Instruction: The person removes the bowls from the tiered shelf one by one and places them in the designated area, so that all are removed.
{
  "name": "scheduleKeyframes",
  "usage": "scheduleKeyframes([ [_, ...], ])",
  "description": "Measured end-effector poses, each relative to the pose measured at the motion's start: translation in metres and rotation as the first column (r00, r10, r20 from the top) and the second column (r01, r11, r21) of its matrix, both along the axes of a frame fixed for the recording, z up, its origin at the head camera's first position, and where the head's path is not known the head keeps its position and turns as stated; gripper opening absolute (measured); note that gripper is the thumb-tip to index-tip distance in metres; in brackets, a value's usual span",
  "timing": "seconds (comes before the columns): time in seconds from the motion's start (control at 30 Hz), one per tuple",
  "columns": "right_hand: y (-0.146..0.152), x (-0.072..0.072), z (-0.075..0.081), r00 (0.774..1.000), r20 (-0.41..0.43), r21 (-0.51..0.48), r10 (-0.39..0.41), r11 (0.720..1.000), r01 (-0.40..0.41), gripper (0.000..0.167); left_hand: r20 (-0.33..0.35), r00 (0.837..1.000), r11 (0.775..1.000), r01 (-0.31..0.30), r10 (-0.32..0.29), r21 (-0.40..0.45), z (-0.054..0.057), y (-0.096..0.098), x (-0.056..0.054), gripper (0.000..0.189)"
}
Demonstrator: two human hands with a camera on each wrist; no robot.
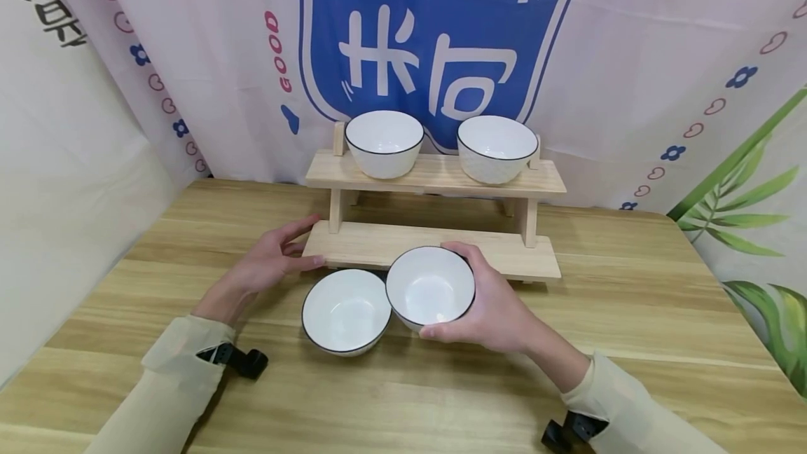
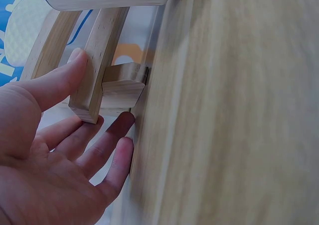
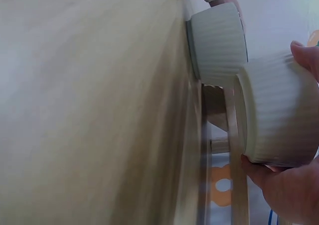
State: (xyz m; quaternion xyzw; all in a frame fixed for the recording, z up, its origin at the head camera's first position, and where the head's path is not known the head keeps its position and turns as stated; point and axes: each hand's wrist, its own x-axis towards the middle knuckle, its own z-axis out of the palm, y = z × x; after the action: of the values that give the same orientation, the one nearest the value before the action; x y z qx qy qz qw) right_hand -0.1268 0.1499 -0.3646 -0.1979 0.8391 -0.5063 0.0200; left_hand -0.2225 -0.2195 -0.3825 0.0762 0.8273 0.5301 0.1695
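Note:
My right hand (image 1: 498,307) grips a white bowl (image 1: 431,286) with a dark rim by its right side, thumb at the front and fingers behind. The right wrist view shows this ribbed bowl (image 3: 279,110) raised off the table. A second white bowl (image 1: 347,312) stands on the table to its left, their rims overlapping in the head view. My left hand (image 1: 271,261) holds the left end of the lower board of a two-tier wooden stand (image 1: 372,244). In the left wrist view the thumb presses one face of the board (image 2: 94,70), with fingers around its other side.
Two more white bowls, one left (image 1: 384,146) and one right (image 1: 497,151), sit on the stand's upper board (image 1: 435,181). Behind it hangs a printed curtain (image 1: 239,54) with a blue panel. The wooden table (image 1: 403,405) extends around the stand.

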Motion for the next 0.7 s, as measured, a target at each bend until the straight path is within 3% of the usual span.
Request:
scheduleKeyframes([
  [0.7, 0.011, 0.006, -0.017, 0.988, 0.142, 0.035, 0.061, 0.997, -0.067, 0.115, -0.009, 1.000, 1.000, -0.003, 0.003, -0.005, 0.001, 0.001, 0.001, 0.092],
])
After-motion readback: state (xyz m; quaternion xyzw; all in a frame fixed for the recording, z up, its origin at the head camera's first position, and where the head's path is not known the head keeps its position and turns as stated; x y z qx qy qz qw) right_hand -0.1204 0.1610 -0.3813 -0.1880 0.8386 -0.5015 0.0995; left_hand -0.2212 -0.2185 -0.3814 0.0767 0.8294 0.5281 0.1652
